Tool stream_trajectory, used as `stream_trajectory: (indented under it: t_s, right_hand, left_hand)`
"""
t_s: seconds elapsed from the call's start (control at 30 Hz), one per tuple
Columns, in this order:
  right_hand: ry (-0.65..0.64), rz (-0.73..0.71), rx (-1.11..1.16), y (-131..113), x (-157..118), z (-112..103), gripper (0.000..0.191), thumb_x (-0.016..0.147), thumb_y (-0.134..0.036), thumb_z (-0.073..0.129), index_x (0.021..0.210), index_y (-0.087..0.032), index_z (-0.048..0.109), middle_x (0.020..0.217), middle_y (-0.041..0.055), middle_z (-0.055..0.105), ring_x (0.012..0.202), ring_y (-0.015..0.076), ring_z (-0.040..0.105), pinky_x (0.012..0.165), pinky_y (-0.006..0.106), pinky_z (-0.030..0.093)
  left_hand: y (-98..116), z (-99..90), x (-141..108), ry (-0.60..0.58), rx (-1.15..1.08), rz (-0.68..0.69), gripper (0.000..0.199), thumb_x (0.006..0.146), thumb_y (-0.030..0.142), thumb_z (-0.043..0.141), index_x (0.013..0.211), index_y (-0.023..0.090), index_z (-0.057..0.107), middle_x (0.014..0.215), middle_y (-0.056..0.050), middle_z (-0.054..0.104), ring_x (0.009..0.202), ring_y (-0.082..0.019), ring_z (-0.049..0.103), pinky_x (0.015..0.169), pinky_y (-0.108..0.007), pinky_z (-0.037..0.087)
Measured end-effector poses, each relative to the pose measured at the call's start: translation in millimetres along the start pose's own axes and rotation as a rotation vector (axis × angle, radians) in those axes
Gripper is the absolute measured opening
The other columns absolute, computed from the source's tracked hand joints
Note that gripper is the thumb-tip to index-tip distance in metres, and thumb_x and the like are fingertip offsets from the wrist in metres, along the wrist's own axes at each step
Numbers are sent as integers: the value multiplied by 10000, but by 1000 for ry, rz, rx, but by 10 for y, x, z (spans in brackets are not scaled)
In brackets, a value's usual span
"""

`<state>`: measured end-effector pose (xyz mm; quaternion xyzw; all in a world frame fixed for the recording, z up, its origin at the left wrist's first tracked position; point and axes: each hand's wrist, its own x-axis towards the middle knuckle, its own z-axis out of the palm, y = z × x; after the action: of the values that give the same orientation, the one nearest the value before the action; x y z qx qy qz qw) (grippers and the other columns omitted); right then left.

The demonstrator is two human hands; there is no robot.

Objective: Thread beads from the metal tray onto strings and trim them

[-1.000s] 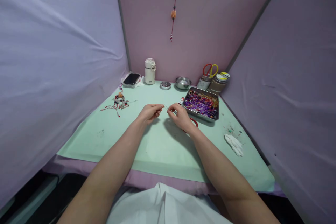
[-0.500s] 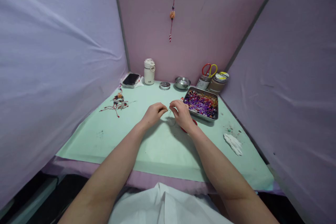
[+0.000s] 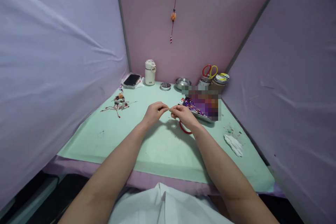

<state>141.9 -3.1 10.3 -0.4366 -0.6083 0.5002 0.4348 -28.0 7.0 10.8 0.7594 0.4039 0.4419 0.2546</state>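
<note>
My left hand [image 3: 155, 112] is closed in a pinch, its fingertips meeting those of my right hand [image 3: 184, 115] above the middle of the table. Between the fingertips is a thin thread [image 3: 172, 123], pale and hard to see, with a loose loop hanging below. My right hand's fingers are pinched together too. Under the right wrist lies a red curved handle [image 3: 183, 130], partly covered by the hand. Just beyond that hand stands a metal tray of beads [image 3: 203, 117], purple and red, partly blurred by pixel blocks.
A beaded ornament with red cords [image 3: 120, 102] lies left. Along the back are a phone [image 3: 132, 80], a white bottle [image 3: 150, 73], a small round dish [image 3: 165, 86], a metal bowl [image 3: 183, 83] and scissors [image 3: 210, 71] in a jar. A white glove [image 3: 233, 145] rests right. Another ornament [image 3: 173, 16] hangs behind.
My right hand has turned and lowered slightly, its fingertips coming against the left ones. More of the red handle shows. My left hand stays nearly in place.
</note>
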Motion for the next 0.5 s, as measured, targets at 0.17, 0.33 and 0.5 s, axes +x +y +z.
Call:
stream_trajectory:
  t_s: [0.17, 0.33, 0.5]
  right_hand:
    - [-16, 58, 130, 1, -4, -1, 236, 698, -386, 666, 713, -161, 597, 560, -29, 545, 543, 95, 441, 560, 247, 321]
    - [-70, 137, 246, 16, 8, -21, 277, 656, -390, 727, 695, -151, 593, 539, -35, 523, 530, 78, 405, 540, 244, 268]
    - [-172, 234, 338, 63, 33, -80, 319, 642, -410, 765, 698, -151, 587, 548, -37, 513, 522, 68, 394, 535, 242, 246]
  left_hand:
    - [-13, 24, -4, 16, -27, 1, 146, 804, 264, 587, 773, 178, 701, 784, -46, 674, 732, -143, 568, 702, -260, 416]
    - [-40, 42, -7, 27, -73, 0, 140, 787, 261, 603, 782, 178, 716, 766, -41, 680, 715, -141, 577, 677, -261, 426]
    - [-30, 29, -5, -7, -150, -9, 154, 778, 268, 609, 803, 171, 726, 748, -37, 668, 687, -131, 563, 653, -256, 426]
